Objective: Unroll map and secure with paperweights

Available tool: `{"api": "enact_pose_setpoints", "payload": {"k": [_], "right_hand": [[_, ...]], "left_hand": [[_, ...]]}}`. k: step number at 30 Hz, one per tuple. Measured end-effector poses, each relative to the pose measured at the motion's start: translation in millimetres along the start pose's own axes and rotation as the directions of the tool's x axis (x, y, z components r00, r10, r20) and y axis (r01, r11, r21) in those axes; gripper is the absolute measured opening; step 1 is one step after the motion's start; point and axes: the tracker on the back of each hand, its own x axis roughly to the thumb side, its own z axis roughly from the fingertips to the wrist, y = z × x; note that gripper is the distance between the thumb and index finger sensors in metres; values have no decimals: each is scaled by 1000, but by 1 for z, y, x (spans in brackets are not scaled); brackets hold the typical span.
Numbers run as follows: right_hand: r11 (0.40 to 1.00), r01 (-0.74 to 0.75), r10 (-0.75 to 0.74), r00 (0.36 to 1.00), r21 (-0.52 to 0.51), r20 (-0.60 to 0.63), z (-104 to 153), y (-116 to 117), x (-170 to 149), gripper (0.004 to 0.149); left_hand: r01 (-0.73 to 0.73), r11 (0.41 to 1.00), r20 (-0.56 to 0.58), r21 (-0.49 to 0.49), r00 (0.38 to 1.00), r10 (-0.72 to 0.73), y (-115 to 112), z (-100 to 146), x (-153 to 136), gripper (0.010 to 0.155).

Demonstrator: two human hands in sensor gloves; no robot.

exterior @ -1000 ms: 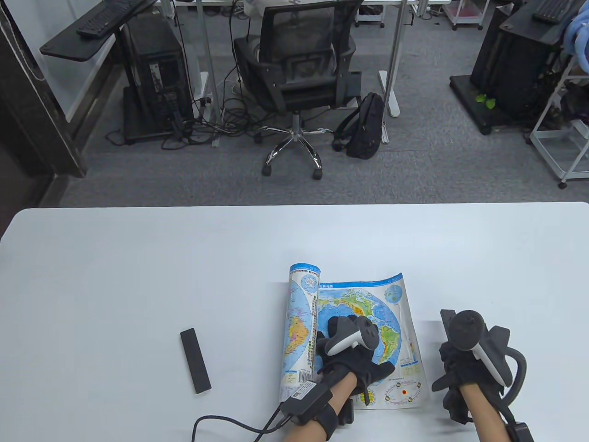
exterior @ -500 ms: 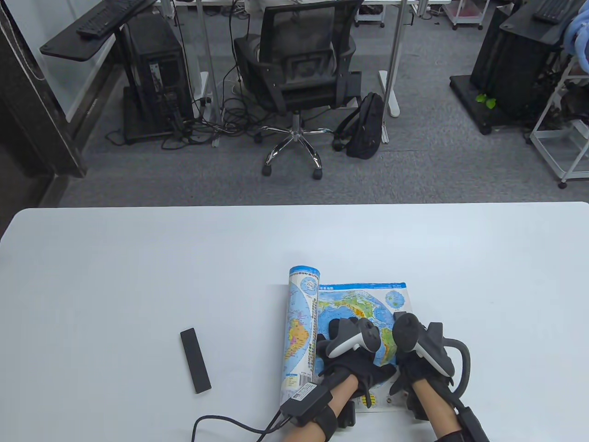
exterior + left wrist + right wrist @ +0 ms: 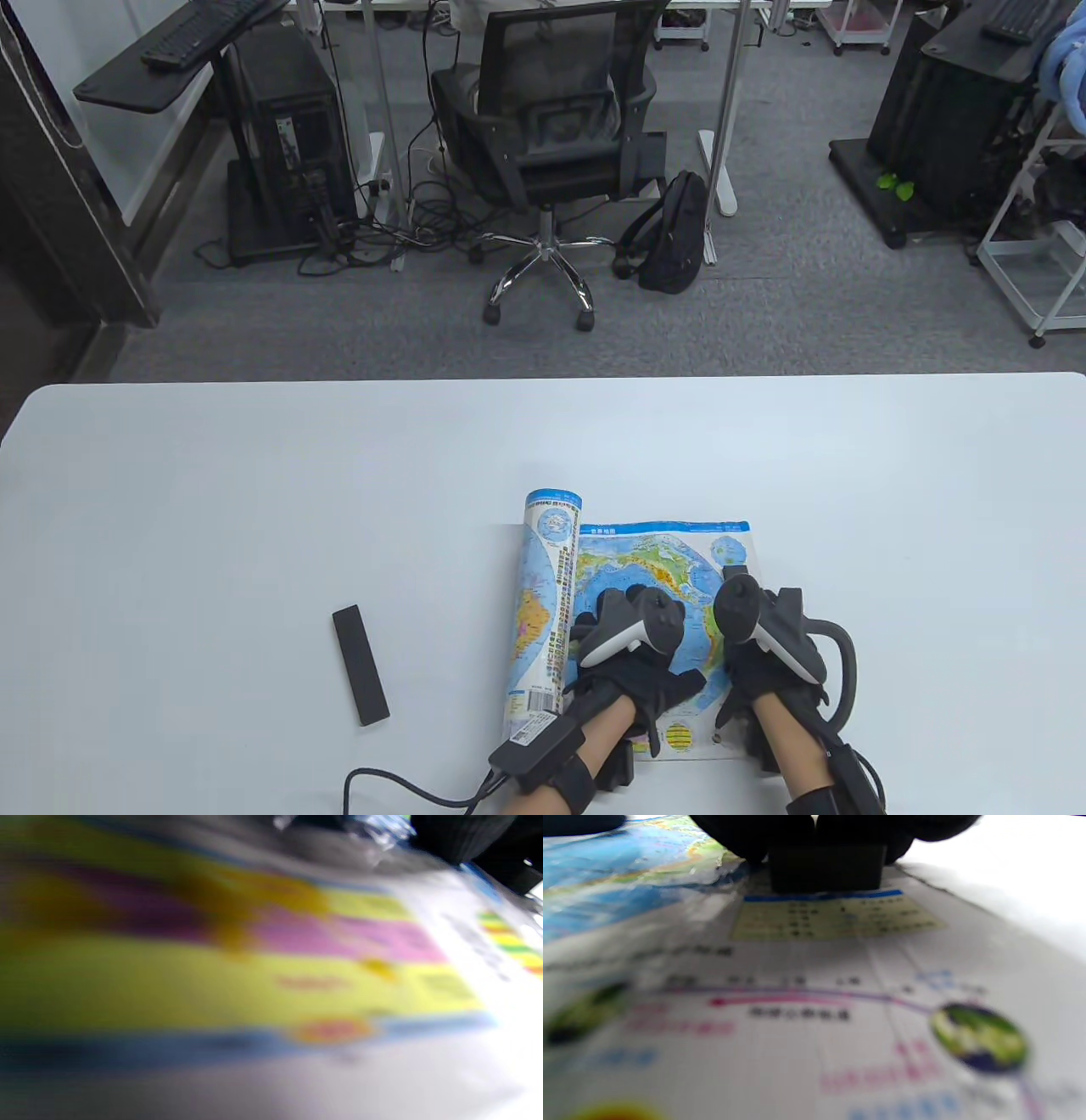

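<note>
Table view: one world map (image 3: 653, 560), half unrolled, roll at its left; two black paperweights. Right hand (image 3: 768, 654) holds one paperweight (image 3: 826, 868) on the map's right edge; other paperweight (image 3: 360, 664) lies alone on the bench (image 3: 212, 509). Left hand (image 3: 632, 645) presses flat on the map.

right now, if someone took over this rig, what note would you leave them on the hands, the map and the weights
Left hand: rests flat on the map, next to the rolled part.
Right hand: its fingers hold a dark paperweight on the map's right edge.
Second paperweight: lies on the table, left of the map, untouched.
Done: right part of the map is open and flat.
Left: let go of the first weight, unroll the rest leftward, set the second weight on the left edge.
</note>
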Motion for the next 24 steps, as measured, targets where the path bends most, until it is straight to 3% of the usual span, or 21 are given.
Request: {"api": "enact_pose_setpoints", "payload": {"k": [3, 8, 11, 16, 18, 24], "right_hand": [[1000, -11, 11, 1000, 19, -1, -1, -1, 1, 52], [999, -37, 37, 999, 27, -5, -1, -1, 4, 52], [999, -35, 35, 999, 28, -6, -1, -1, 3, 52], [998, -45, 46, 999, 38, -9, -1, -2, 5, 52], [997, -61, 61, 998, 45, -10, -2, -2, 7, 52], [986, -116, 120, 992, 121, -28, -2, -4, 14, 55]], "left_hand": [[-65, 998, -84, 8, 994, 65, 7, 11, -34, 84], [19, 998, -248, -55, 968, -32, 21, 40, -105, 87], [-22, 998, -299, -54, 954, 4, 24, 58, -139, 90], [-90, 995, -333, -35, 940, 73, 27, 82, -183, 85], [-93, 996, -296, -16, 952, 84, 28, 88, -195, 82], [-75, 995, -233, 59, 968, 87, 31, 94, -206, 67]]}}
